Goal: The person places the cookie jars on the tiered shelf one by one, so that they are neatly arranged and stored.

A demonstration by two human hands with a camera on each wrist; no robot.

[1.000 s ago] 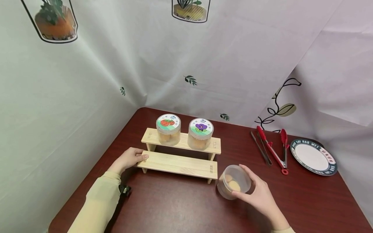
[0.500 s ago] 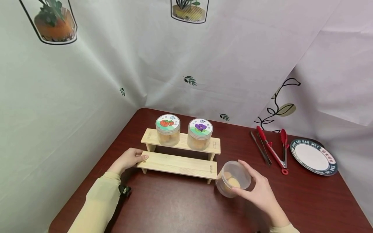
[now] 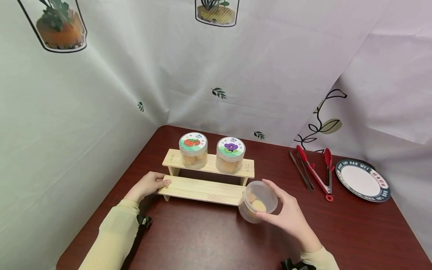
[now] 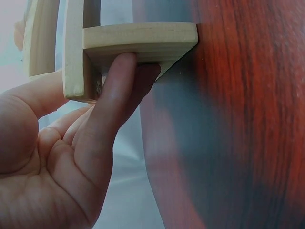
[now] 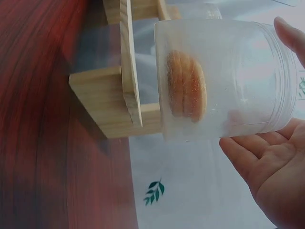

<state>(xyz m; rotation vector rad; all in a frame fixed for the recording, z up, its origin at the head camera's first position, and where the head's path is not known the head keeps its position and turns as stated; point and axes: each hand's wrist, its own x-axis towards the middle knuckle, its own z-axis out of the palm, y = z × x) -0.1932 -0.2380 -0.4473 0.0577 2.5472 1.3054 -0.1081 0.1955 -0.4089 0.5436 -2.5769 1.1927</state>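
Observation:
My left hand (image 3: 148,185) grips the left end of the lower step of a two-tier wooden rack (image 3: 202,190), thumb on top; in the left wrist view, fingers lie under the board against its leg (image 4: 143,36). My right hand (image 3: 288,215) holds a clear lidless jar (image 5: 228,71) near its rim, thumb and fingers on opposite sides. Round biscuits (image 3: 259,205) lie at the jar's bottom. Slightly tilted, the jar overlaps the lower step's right end in the head view. In the right wrist view its base is above the board; whether they touch I cannot tell.
On the upper step stand two lidded jars, one with a tomato label (image 3: 193,150), one with a purple flower label (image 3: 230,154). Metal tongs (image 3: 302,171), red-handled tongs (image 3: 317,176) and a rimmed plate (image 3: 362,182) lie on the right of the dark table (image 3: 202,240).
My right hand has raised the jar and carried it left and away from me, to the lower step's right end. The left hand keeps its grip on the rack.

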